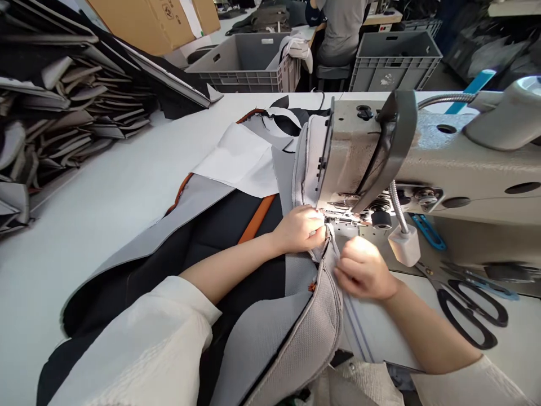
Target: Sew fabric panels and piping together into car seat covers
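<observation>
The step in hand looks like guiding a seam: the left hand (300, 228) is closed on the edge of the grey-and-black fabric piece (262, 332), which spreads beneath and beyond it, up against the sewing machine (456, 163). The right hand (366, 268) is curled just beside that edge, though whether it pinches cloth I cannot tell. The next move seems to call for aligning the layered edges ahead of the left hand.

Your left sleeve (147, 332) is loose, off-white, crinkle-textured and creased, wide at the hem and ending well above the wrist, right sleeve (473, 386) matches, left hand (298, 228) and right hand (366, 268) bare.
</observation>
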Demonstrator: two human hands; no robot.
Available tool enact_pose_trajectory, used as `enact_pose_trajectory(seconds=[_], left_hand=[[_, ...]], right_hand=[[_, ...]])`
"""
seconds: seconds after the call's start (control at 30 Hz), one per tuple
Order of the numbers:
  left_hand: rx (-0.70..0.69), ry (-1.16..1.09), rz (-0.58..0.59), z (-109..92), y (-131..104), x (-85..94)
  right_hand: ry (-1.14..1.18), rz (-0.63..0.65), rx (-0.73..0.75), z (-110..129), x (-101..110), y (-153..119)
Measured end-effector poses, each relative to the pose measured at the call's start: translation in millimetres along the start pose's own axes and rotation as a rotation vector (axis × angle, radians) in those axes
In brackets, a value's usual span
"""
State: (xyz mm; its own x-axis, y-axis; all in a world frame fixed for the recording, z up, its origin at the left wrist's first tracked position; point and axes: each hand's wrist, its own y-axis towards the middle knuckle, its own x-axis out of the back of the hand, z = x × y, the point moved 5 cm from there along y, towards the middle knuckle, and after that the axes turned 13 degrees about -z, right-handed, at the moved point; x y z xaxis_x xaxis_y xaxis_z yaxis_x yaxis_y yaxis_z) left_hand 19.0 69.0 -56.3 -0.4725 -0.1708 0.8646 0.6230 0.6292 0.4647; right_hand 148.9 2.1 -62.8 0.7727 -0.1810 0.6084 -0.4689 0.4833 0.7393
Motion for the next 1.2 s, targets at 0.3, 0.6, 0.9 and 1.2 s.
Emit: enact_pose_trajectory(seconds=[0.3,0.6,0.9,1.2], left_hand=[[0.416,-0.239,0.579,1,-52,52.1],[0.648,-0.518,0.593,-11,-45,39.1],[0.675,-0.296,0.444,36,-9,55.6],[0.534,-0.168,0.399,5,-1,64.6]], right_hand=[[0.052,0.210,0.063,36,-22,18],[-0.194,0.287,0.023,20,-20,-2],[-0.011,0.215,-0.317,-12,29,-35],[-0.141,0.212,0.042,40,-15,-9]])
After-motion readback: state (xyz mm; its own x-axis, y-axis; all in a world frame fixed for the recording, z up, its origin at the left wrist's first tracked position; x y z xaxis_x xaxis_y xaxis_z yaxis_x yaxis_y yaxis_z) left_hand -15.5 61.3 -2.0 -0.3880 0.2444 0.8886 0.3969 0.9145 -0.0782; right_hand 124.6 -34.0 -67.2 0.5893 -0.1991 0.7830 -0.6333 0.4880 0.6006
